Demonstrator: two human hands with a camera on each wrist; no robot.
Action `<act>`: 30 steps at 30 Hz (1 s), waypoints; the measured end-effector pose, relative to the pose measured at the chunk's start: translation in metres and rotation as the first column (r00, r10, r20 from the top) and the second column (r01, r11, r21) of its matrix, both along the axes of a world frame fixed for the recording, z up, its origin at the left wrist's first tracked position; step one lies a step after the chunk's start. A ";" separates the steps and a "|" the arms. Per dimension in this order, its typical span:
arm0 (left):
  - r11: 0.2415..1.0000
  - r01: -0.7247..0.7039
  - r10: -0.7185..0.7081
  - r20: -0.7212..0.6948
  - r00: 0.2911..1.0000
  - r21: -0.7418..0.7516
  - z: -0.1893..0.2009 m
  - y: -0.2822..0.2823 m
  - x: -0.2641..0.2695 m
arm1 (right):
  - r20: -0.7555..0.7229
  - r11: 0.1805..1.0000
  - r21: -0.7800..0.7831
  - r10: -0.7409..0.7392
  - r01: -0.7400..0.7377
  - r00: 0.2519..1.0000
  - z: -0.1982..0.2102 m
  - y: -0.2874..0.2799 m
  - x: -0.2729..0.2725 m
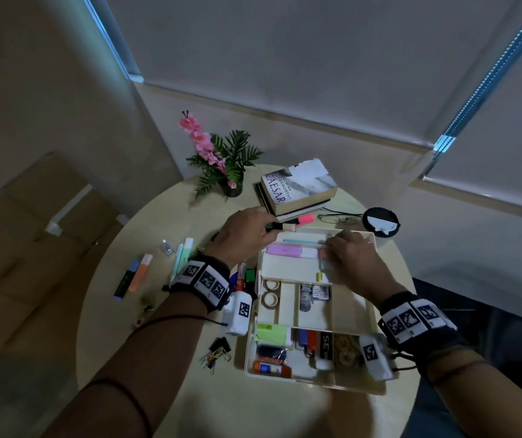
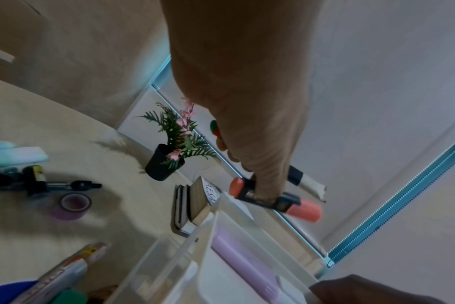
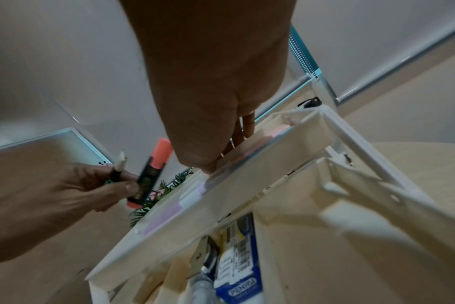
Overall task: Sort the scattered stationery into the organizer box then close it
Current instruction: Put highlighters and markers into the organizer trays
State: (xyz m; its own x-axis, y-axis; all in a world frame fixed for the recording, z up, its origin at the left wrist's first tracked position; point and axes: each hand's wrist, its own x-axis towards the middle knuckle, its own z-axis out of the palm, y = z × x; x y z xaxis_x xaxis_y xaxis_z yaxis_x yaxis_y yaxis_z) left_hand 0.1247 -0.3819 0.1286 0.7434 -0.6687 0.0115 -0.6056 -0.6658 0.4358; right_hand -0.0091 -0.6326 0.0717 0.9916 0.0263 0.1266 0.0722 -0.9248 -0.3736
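The cream organizer box (image 1: 373, 311) stands open on the round table, its top tray (image 1: 288, 270) raised at the back. Pastel highlighters (image 1: 291, 250) lie in that tray. My right hand (image 1: 346, 257) reaches into the tray, and its fingertips (image 3: 247, 127) and thumb touch the pastel highlighters (image 3: 249, 153). Just left of the tray, my left hand (image 1: 247, 235) grips an orange highlighter (image 2: 303, 209) with a black body and a black marker with a white end (image 2: 307, 182). The left hand (image 3: 73, 191) and its orange highlighter (image 3: 153, 168) also show in the right wrist view.
Pastel highlighters (image 1: 139, 273), more markers (image 1: 242, 276) and binder clips (image 1: 218, 350) lie on the table left of the box. A purple tape roll (image 2: 73, 205) sits near them. A potted plant (image 1: 225, 165), stacked books (image 1: 297, 188), glasses (image 1: 338, 218) and a black round lid (image 1: 379, 221) stand behind.
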 end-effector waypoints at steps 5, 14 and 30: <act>0.996 0.023 -0.021 -0.014 1.000 0.090 -0.013 -0.021 0.003 | -0.016 0.999 0.039 0.020 -0.020 1.000 0.002 -0.001 -0.006; 0.995 -0.093 0.093 0.008 0.996 0.047 -0.027 -0.022 -0.005 | 0.053 0.999 0.031 -0.016 0.014 0.998 -0.008 -0.006 -0.007; 0.999 0.046 -0.046 0.020 0.999 0.022 -0.028 -0.020 -0.010 | -0.028 0.999 -0.031 -0.044 0.043 0.999 0.002 -0.001 -0.002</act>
